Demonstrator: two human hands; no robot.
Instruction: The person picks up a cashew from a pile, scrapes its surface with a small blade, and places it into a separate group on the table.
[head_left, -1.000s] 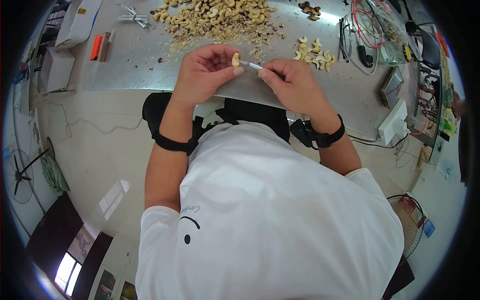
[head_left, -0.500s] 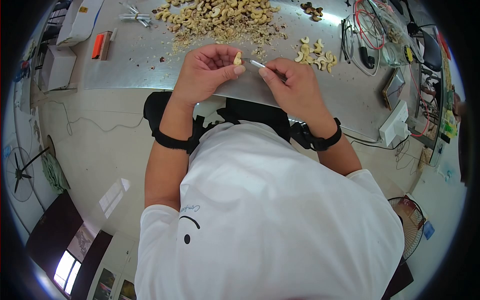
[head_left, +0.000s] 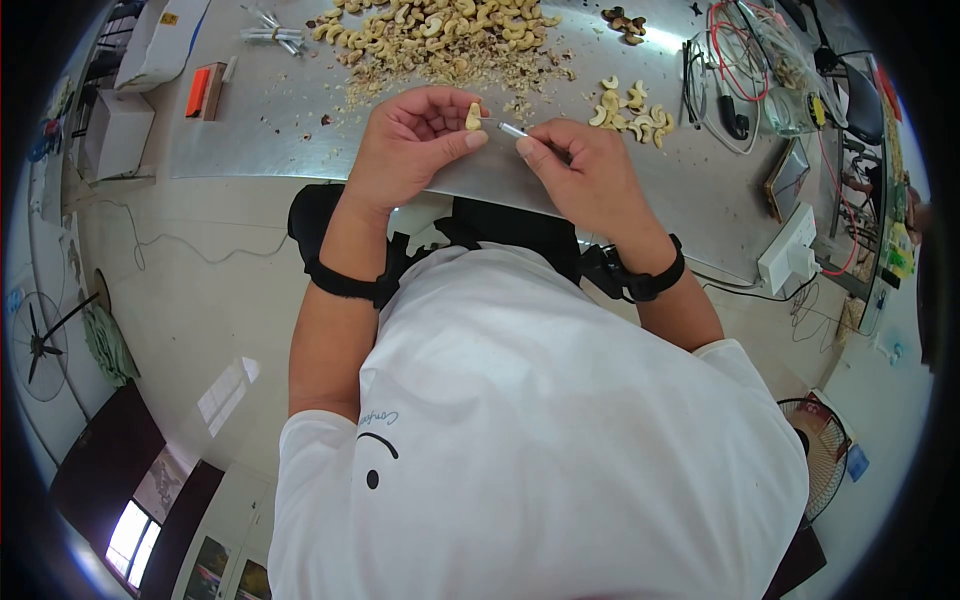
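Between thumb and fingers, my left hand (head_left: 418, 135) pinches a pale cashew nut (head_left: 474, 117) above the near edge of the metal table. My right hand (head_left: 583, 165) grips a slim silver-handled knife (head_left: 512, 130), its thin tip pointing left at the nut. Whether the tip touches the nut is too small to tell. Beyond my hands lies a large heap of cashews (head_left: 440, 35), with crumbs and skin bits (head_left: 440, 72) along its near side. A smaller group of pale cashews (head_left: 637, 112) sits to the right, and a few dark brown ones (head_left: 625, 24) lie farther back.
On the metal table (head_left: 290, 150), an orange and brown box (head_left: 203, 92) and a bundle of silver-handled tools (head_left: 272, 34) lie left. Tangled cables (head_left: 735, 75), a glass jar (head_left: 788, 110) and a white power strip (head_left: 788, 248) are at right.
The cashew has turned slightly in my left fingers. The knife tip has shifted a little; both hands stay in nearly the same place.
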